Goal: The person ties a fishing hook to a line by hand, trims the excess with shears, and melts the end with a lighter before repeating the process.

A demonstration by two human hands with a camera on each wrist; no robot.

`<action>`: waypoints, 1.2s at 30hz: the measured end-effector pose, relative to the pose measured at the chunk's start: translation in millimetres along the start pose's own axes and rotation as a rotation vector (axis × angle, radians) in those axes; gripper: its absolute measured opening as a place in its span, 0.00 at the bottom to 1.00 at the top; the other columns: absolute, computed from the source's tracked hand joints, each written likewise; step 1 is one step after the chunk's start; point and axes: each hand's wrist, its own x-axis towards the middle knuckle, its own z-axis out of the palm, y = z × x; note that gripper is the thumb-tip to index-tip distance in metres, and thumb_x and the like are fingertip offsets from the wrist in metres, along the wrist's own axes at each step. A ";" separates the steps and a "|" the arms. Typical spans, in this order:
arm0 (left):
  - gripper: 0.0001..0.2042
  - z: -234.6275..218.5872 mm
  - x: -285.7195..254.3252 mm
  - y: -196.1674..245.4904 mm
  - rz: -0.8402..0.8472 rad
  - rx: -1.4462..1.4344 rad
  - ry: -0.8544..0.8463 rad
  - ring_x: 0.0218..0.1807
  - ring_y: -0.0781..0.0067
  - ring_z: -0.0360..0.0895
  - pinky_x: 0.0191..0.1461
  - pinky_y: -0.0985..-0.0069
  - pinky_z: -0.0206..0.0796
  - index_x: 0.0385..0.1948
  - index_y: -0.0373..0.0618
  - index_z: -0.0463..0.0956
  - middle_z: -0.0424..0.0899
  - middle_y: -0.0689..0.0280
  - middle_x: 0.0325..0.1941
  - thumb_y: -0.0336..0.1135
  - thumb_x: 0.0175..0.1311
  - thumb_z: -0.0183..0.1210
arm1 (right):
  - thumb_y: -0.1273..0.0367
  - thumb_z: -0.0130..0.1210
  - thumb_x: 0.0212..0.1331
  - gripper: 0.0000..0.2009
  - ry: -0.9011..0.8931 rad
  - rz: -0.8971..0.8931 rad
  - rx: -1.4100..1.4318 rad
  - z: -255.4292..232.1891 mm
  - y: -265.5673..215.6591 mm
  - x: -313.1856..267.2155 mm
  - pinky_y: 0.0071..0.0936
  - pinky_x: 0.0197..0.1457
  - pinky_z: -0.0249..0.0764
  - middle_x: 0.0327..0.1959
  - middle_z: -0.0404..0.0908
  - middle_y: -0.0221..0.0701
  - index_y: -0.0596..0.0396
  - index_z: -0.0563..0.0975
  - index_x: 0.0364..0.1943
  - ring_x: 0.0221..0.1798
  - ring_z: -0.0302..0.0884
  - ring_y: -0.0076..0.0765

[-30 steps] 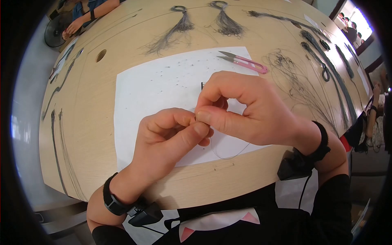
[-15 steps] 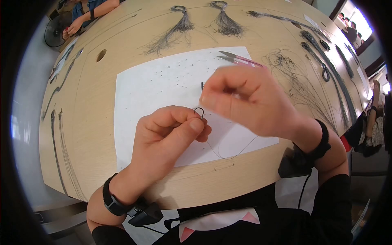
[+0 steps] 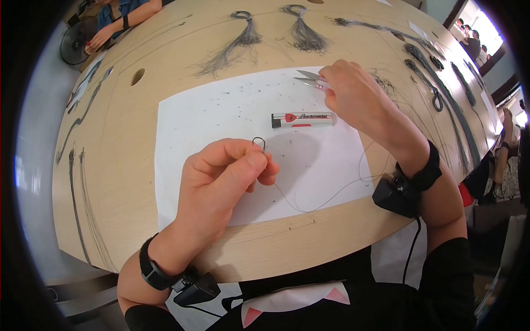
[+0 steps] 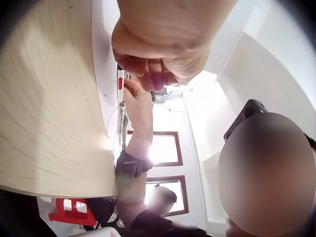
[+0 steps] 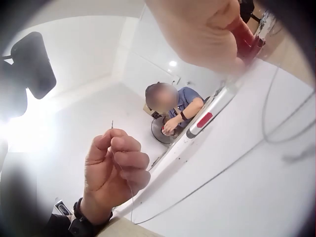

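Note:
My left hand [image 3: 223, 176] pinches a small dark fish hook [image 3: 259, 142] between thumb and forefinger, its round bend standing up above the fingertips. A thin fishing line [image 3: 309, 211] trails from under these fingers and curves over the paper to the right. My right hand [image 3: 359, 94] is at the paper's upper right edge, its fingers curled about the handles of the thread snips [image 3: 312, 80]. The blades stick out to the left, spread apart; the hand covers the handles. In the right wrist view the left hand [image 5: 118, 168] holds the hook upright.
A white sheet of paper [image 3: 204, 149] with dark specks lies before me. On it, a white tube [image 3: 302, 119] with a red label lies below the snips. Bundles of hooked lines [image 3: 302, 33] lie across the table [image 3: 121, 165]. Another person [image 3: 118, 22] sits at the far left.
My right hand has left the left fingertips and moved up and right to the snips. The hook's bend and the white tube have come into view. The left hand has barely moved.

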 end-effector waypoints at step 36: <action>0.04 -1.5 1.2 -1.8 0.040 -0.189 0.025 0.30 0.80 0.69 0.34 0.81 0.62 0.33 0.48 0.69 0.75 0.68 0.29 0.34 0.60 0.48 | 0.68 0.49 0.52 0.08 -0.060 -0.144 0.878 -32.3 -78.4 -28.4 0.32 0.28 0.64 0.20 0.71 0.37 0.59 0.69 0.24 0.26 0.68 0.43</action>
